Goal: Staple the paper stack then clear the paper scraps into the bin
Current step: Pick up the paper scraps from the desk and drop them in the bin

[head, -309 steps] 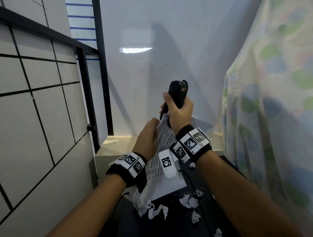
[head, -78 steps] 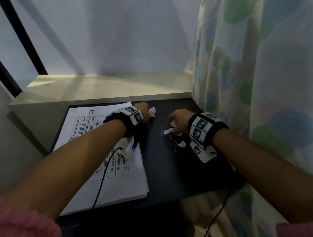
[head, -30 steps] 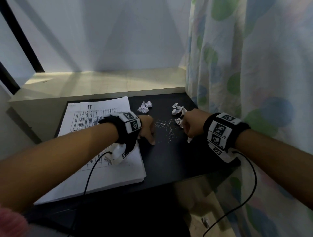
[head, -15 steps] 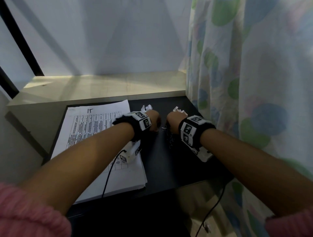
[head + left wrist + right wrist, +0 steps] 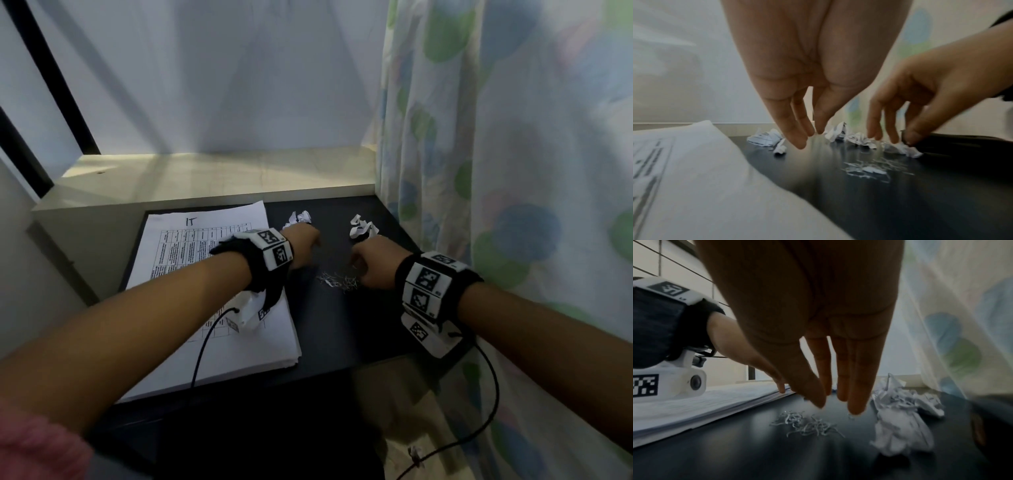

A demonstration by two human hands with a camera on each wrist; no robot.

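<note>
black desk (image 5: 337, 329) lies under both hands. left hand (image 5: 301, 246) hangs just over it with fingers (image 5: 797, 129) straight, pointing down, holding nothing. right hand (image 5: 375, 262) is near it, a little apart, fingers loose, also holding nothing. between the hands sits a small pile of bent staples (image 5: 337, 281). crumpled paper scraps (image 5: 363, 228) lie just past the fingertips. paper stack (image 5: 212, 308) lies flat under the left wrist. spotted curtain (image 5: 513, 171) hangs beside the right hand.
</note>
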